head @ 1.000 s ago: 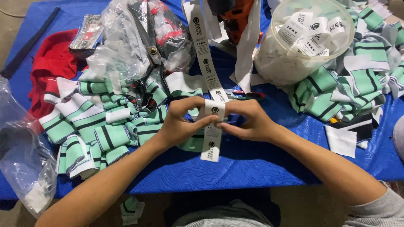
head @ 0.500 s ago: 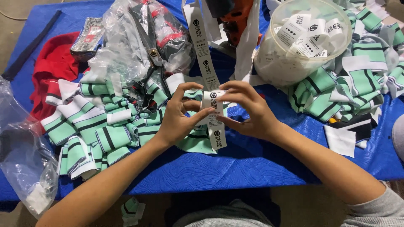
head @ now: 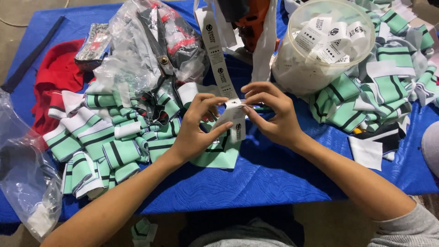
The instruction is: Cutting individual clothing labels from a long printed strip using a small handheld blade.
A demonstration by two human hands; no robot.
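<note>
My left hand (head: 197, 128) and my right hand (head: 270, 114) meet over the blue table and pinch the lower end of a long white label strip (head: 218, 55) with black printed marks. The strip runs up from my fingers toward the table's far side. The end piece (head: 236, 129) hangs folded below my fingertips. Under my hands lies a flat green striped fabric piece (head: 219, 155).
A heap of green, white and black striped cuffs (head: 105, 137) lies at the left, another heap (head: 379, 91) at the right. A clear tub of cut white labels (head: 320, 45) stands at the back right. Clear plastic bags (head: 151, 41), red cloth (head: 55, 77), an orange tool (head: 251, 18).
My hands have lifted slightly and moved farther up the strip. The fold of the label end between my fingers has changed, and my left fingers have spread.
</note>
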